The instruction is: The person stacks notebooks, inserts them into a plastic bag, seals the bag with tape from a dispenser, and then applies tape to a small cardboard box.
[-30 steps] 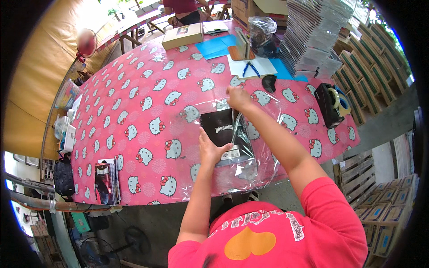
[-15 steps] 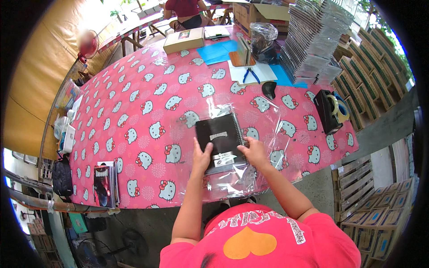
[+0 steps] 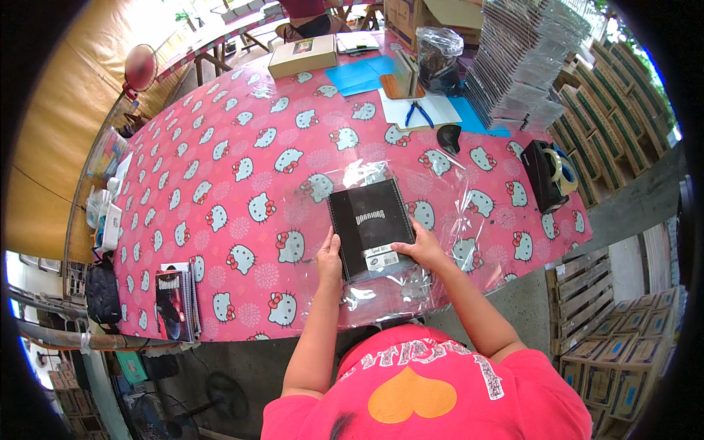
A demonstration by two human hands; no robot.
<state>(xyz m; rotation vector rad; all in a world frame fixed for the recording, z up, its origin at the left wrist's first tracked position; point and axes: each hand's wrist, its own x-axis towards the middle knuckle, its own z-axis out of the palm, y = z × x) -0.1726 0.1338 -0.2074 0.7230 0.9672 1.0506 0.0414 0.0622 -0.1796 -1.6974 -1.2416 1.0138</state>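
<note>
The left hand (image 3: 330,257) and right hand (image 3: 424,247) hold a black spiral-bound notebook (image 3: 367,207) by opposite sides, presumably to steady it, over clear plastic film (image 3: 456,213) on the pink cat-patterned tablecloth (image 3: 238,202).

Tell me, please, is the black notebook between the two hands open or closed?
Closed. The black notebook lies with its cover up, no inner page showing, left hand and right hand at opposite sides.
</note>
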